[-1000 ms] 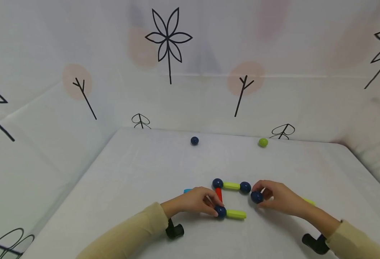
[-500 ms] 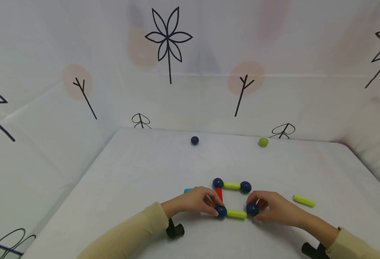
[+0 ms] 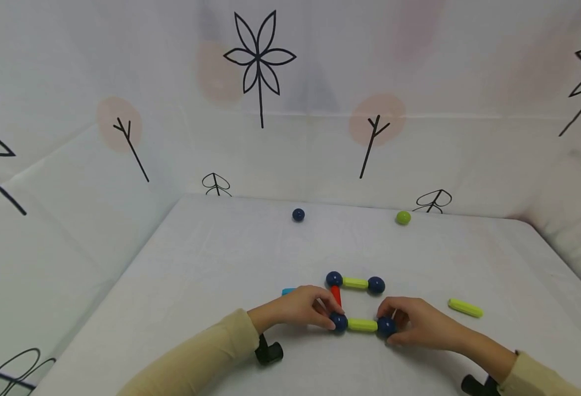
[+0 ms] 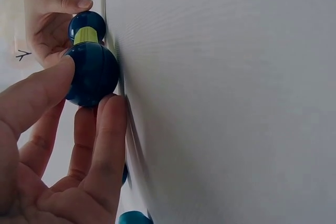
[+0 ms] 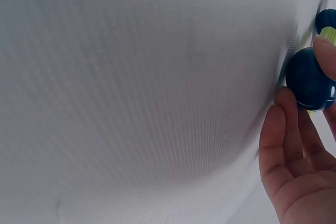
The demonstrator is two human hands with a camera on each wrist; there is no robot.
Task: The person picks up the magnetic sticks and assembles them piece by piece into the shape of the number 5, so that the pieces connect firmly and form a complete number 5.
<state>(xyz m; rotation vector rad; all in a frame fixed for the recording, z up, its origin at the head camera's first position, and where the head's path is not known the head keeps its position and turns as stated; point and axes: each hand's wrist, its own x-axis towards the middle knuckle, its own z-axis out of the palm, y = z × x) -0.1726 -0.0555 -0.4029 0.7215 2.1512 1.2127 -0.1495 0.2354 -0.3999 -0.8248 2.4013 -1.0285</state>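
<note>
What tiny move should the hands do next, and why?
Maybe the right hand should let go of its blue ball and reach for the loose green stick: that ball seems to meet the near green stick, but no stick links it to the other ball just beyond, so that side is open.

White backdrop [image 3: 295, 157], black flower drawing [image 3: 258, 57] on it; white table [image 3: 211, 247] below.
</note>
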